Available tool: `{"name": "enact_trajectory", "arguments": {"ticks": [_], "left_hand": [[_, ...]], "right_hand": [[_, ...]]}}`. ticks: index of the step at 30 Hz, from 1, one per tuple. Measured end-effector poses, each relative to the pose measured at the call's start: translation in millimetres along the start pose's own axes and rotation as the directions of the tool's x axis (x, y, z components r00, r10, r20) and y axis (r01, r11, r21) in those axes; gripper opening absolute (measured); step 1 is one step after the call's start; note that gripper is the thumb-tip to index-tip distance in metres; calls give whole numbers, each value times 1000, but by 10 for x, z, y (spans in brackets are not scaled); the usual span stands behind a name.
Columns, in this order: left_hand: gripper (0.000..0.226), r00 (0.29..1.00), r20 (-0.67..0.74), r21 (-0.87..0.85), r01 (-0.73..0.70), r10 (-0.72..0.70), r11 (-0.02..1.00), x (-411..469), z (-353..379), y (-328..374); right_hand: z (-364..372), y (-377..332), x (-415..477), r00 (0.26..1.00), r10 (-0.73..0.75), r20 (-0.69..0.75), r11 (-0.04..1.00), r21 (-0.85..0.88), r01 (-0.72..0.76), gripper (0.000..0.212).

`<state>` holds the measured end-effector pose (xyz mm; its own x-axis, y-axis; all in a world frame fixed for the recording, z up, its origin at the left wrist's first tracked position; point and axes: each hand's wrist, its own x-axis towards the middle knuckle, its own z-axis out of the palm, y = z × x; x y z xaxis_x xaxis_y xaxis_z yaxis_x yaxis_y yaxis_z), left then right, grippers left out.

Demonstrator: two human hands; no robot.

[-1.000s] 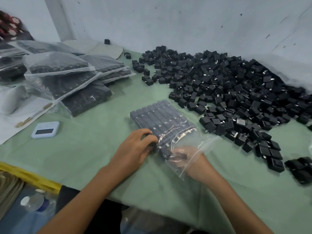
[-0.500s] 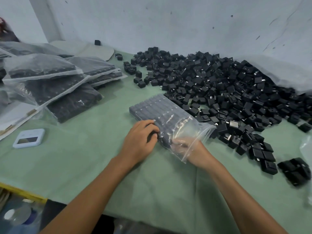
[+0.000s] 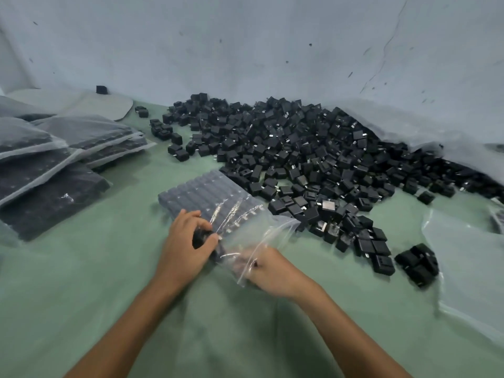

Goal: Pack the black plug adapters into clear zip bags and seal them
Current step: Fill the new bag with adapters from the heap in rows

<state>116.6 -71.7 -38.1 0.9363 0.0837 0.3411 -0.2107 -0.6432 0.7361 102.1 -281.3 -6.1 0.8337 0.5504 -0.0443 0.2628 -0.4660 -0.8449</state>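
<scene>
While right hand [image 3: 268,271] holds zip bag [image 3: 245,230] mouth, left hand [image 3: 185,242] grips adapter [image 3: 200,237] (black).

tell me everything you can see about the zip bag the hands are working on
The zip bag is clear, thin, glossy plastic, lying flat on the green table cover with its closed end pointing away toward the loose adapter pile. Neat rows of black adapters fill most of it. The near end is crinkled, open and unsealed. The left hand grips a black adapter at the mouth; the right hand holds the mouth's loose edge, partly seen through the film.
</scene>
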Motion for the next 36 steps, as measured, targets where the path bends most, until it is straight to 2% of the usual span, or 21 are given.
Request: {"name": "enact_trajectory", "arguments": {"ticks": [3, 5, 7, 9, 10, 12, 14, 16, 17, 19, 21, 22, 24, 25, 27, 32, 36], "left_hand": [[18, 1000, -3, -20, -6, 6, 1000, -8, -6, 20], [18, 1000, -15, -24, -1, 1, 1000, -13, 0, 43], [18, 1000, -20, -23, -9, 8, 1000, -10, 1, 59], [17, 1000, -15, -19, -12, 11, 1000, -3, -2, 68], [16, 1000, -10, -16, -14, 14, 1000, 0, -3, 68], [15, 1000, -8, -16, -21, 21, 1000, 4, -1, 58], [15, 1000, -10, -25, -12, 11, 1000, -5, 2, 53], [16, 1000, -14, -39, -2, 1, 999, -14, 6, 48], [16, 1000, -18, -43, -3, 3, 999, -13, 7, 42], [16, 1000, -22, -47, -7, 6, 999, -9, 12, 33], [16, 1000, -28, -45, -9, 7, 999, -2, 15, 23], [16, 999, -32, -46, -10, 8, 999, -1, 17, 21], [17, 999, -38, -56, -7, 5, 998, -11, 18, 26], [17, 999, -40, -59, -8, 6, 998, -16, 18, 32], [17, 999, -45, -60, -16, 14, 998, -20, 17, 42], [13, 997, -52, -53, -54, 51, 997, -26, 7, 60], [14, 997, -66, -61, -44, 40, 997, -33, 18, 58]], "right_hand": [[-212, 109, -205, 995, 69, -71, 998, 16, -68, 19], [-489, 168, -291, 983, 73, -167, 995, -57, -84, 25], [-799, 215, -293, 948, 57, -313, 973, -197, -124, 29], [-1100, 292, -211, 889, 2, -459, 882, -417, -218, 26], [-1220, 349, -155, 882, -15, -470, 788, -549, -279, 26], [-1382, 464, -55, 929, 39, -369, 595, -738, -318, 40], [-1439, 533, 16, 947, 124, -295, 561, -767, -312, 46], [-1439, 565, 33, 946, 101, -307, 590, -747, -306, 45], [-1434, 565, 20, 938, 76, -338, 627, -715, -309, 43], [-1409, 528, -75, 893, 54, -447, 776, -544, -319, 37], [-1341, 467, -213, 824, 113, -556, 934, -223, -279, 29], [-1284, 425, -273, 795, 179, -580, 971, -27, -238, 27], [-1148, 340, -376, 772, 298, -562, 941, 308, -140, 22], [-1092, 308, -429, 771, 320, -551, 911, 401, -91, 19], [-987, 260, -547, 791, 311, -526, 894, 444, -56, 17], [-571, 183, -688, 875, 342, -343, 874, 459, -161, 20], [-223, 78, -554, 884, 423, -197, 740, 639, -212, 21]]}}
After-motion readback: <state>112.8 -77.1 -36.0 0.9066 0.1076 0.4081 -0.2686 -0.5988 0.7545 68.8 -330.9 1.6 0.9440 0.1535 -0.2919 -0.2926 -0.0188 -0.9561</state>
